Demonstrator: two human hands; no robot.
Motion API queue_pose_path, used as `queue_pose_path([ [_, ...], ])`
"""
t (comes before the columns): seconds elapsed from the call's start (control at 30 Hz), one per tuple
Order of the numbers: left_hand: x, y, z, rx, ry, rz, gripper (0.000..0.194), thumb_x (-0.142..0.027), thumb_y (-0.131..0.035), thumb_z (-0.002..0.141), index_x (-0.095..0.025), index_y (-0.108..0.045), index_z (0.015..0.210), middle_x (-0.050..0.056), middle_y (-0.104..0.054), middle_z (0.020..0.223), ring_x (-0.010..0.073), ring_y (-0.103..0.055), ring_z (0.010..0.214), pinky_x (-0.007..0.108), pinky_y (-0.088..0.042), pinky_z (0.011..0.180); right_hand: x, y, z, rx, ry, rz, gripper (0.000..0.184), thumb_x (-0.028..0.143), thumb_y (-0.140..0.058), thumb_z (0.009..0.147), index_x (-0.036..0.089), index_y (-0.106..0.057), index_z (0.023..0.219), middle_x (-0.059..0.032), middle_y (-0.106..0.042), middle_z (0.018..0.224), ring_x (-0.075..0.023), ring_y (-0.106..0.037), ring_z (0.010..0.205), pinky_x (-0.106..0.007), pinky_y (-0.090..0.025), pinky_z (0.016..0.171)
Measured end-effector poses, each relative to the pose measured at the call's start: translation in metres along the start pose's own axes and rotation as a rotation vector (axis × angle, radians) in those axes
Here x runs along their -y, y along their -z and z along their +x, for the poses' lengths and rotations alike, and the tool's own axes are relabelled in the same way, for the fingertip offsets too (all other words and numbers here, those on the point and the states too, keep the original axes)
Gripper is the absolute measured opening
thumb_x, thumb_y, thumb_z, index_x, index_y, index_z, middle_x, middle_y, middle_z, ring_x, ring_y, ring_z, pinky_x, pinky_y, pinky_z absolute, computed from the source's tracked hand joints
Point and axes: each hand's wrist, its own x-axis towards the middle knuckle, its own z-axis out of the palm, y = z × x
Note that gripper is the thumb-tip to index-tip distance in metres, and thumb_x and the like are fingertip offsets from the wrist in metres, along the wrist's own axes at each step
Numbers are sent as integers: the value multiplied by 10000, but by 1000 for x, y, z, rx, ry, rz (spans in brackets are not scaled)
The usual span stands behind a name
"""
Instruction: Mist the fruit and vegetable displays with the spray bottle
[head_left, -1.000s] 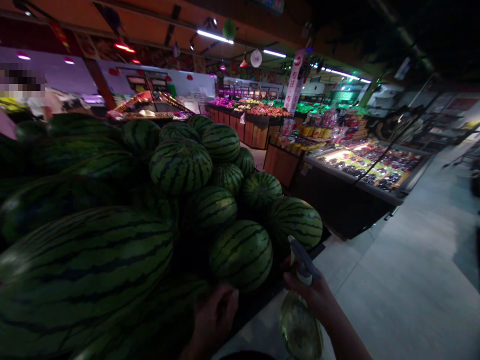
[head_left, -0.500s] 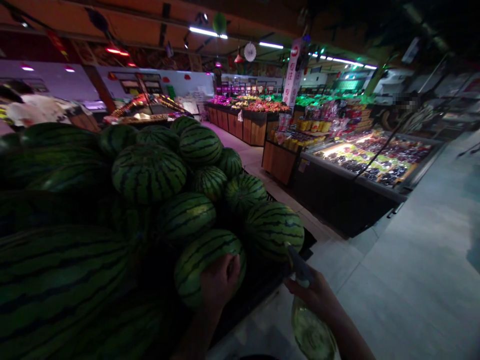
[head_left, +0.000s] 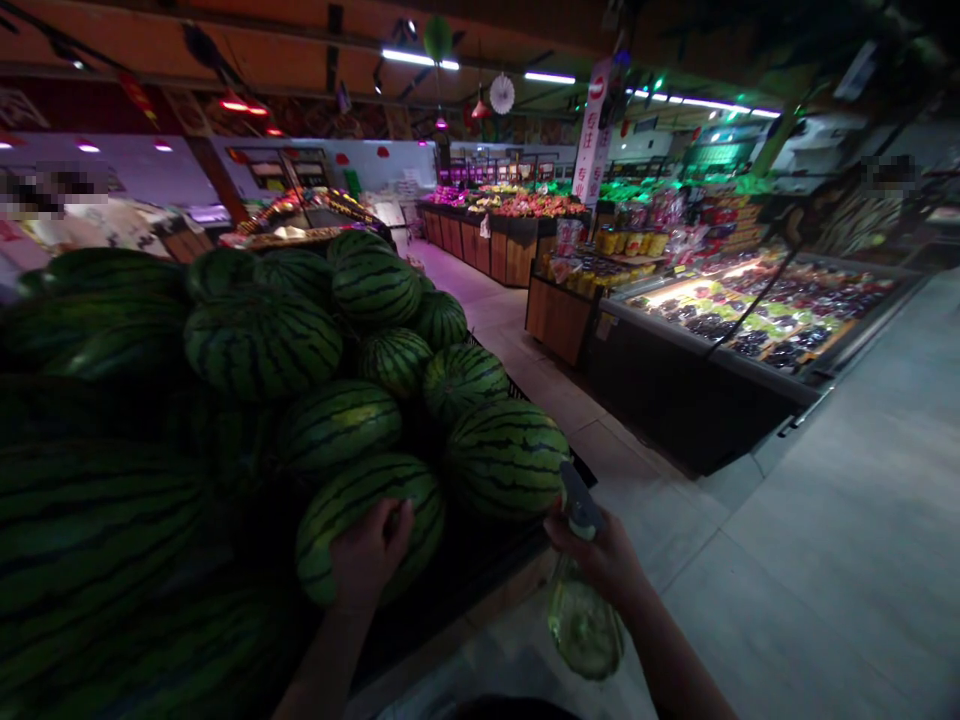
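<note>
My right hand [head_left: 601,553] is wrapped round the neck of a spray bottle [head_left: 585,625], just off the front corner of the watermelon pile. The bottle has a grey trigger head and a clear, greenish body that hangs below my fist. Its nozzle end is close to a striped watermelon [head_left: 508,455] at the corner. My left hand [head_left: 367,552] lies against a nearer watermelon [head_left: 330,510], its fingers curled in. Whatever may be inside those fingers is hidden. Many more watermelons [head_left: 262,340] are heaped to the left and behind.
A black display edge [head_left: 480,575] runs under the front melons. Across the aisle stands a chilled case [head_left: 667,390] of packed fruit, beside a wooden stand [head_left: 555,320] with jars. Produce counters [head_left: 487,250] lie farther back. People [head_left: 97,225] are at the far left, and pale floor [head_left: 825,560] extends at right.
The view has shifted, so the near melons appear farther left. Both hands have moved left in the picture, the spray bottle with the right one. My left hand remains at the same melon.
</note>
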Motion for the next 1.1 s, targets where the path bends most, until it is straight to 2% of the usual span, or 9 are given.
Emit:
queue_pose_path([
  [0.1, 1, -4, -1, 6, 12, 26, 454, -472, -488, 1033, -188, -686, 738, -29, -684, 526, 131, -653, 429, 239, -433, 462, -12, 27, -6, -16, -9, -7, 288, 476, -742, 798, 217, -669, 902, -17, -683, 793, -201, -640, 727, -329, -531, 679],
  [0.23, 4, -8, -3, -14, 42, 51, 440, -478, -517, 1015, -185, -699, 743, -31, -677, 519, 134, -650, 427, 237, -440, 467, -28, 52, -15, -1, -23, 23, 429, 545, -754, 776, 205, -700, 1032, -63, -722, 945, -226, -667, 787, -359, -568, 709],
  [0.43, 3, -6, -3, -41, 15, 109, 420, -462, -533, 1003, -188, -699, 731, -29, -682, 522, 125, -619, 410, 228, -412, 456, -41, 74, -35, -43, -73, 13, 334, 530, -740, 785, 220, -690, 901, -19, -694, 829, -201, -643, 716, -310, -533, 635],
  [0.53, 3, -7, -4, -39, 19, 133, 403, -463, -558, 982, -192, -704, 722, -22, -686, 530, 127, -617, 430, 226, -399, 471, -42, 83, -39, -32, -69, 71, 364, 526, -728, 799, 220, -679, 990, -7, -670, 841, -185, -610, 700, -311, -517, 633],
  [0.67, 8, -10, -9, 53, 146, 167, 403, -501, -564, 945, -197, -737, 746, 2, -707, 558, 143, -596, 453, 239, -372, 492, -43, 94, -35, 75, -54, 2, 365, 473, -711, 816, 216, -669, 1072, 48, -567, 698, -153, -520, 627, -291, -438, 609],
  [0.8, 5, -6, -2, 176, 364, 184, 418, -554, -557, 891, -193, -737, 781, 36, -715, 600, 182, -595, 501, 257, -340, 506, -43, 111, -28, 141, -49, -29, 261, 445, -683, 824, 227, -641, 961, 56, -536, 672, -149, -512, 615, -280, -406, 602],
  [0.9, -22, -6, 17, 153, 638, 110, 406, -564, -519, 876, -209, -690, 776, 35, -708, 624, 200, -604, 533, 265, -364, 512, -51, 130, -19, 178, -42, -27, 205, 404, -709, 792, 234, -607, 845, 68, -488, 628, -133, -470, 591, -264, -388, 592],
  [0.97, -59, -14, 33, 47, 753, -44, 363, -525, -509, 872, -212, -660, 766, 32, -713, 648, 202, -640, 575, 275, -435, 540, -61, 144, -8, 224, -46, -7, 223, 406, -723, 774, 236, -605, 857, 83, -454, 584, -122, -443, 558, -260, -363, 571],
  [1.1, -157, -40, 70, -53, 593, -416, 301, -446, -572, 863, -216, -681, 702, -31, -649, 518, 135, -585, 442, 228, -445, 455, -71, 174, 30, 370, -89, -54, 343, 425, -801, 709, 255, -661, 970, 89, -497, 543, -112, -465, 500, -252, -352, 523],
])
